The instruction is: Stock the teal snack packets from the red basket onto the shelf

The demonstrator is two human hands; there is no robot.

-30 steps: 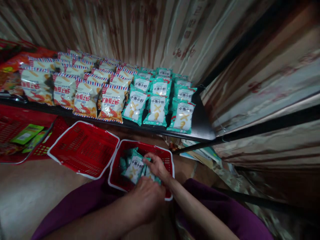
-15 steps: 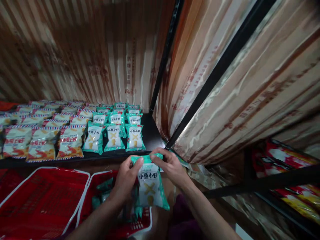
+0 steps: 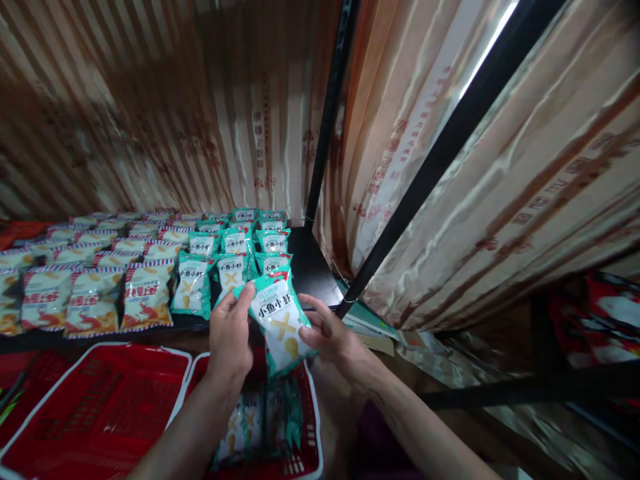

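Note:
A teal and white snack bag (image 3: 280,323) is held tilted between my two hands, in front of the shelf edge. My left hand (image 3: 233,327) pinches its upper left corner between thumb and fingers. On its right side, my right hand (image 3: 325,330) grips the edge, thumb on the front. Behind it, matching teal snack bags (image 3: 193,283) stand in rows on the black shelf (image 3: 315,267). The held bag partly hides the front ones. Below my hands, a red basket (image 3: 313,427) with a white rim holds more teal bags (image 3: 250,420).
Orange and white snack bags (image 3: 147,293) fill the shelf's left part. A second red basket (image 3: 100,400) stands at lower left. Black metal posts (image 3: 400,247) rise at the right, before brown striped curtains (image 3: 500,200). Red packages (image 3: 610,320) lie at far right.
The bag has moved up and left toward the shelf and is now tilted. My right hand has shifted from its top edge to its right side. The view has shifted slightly.

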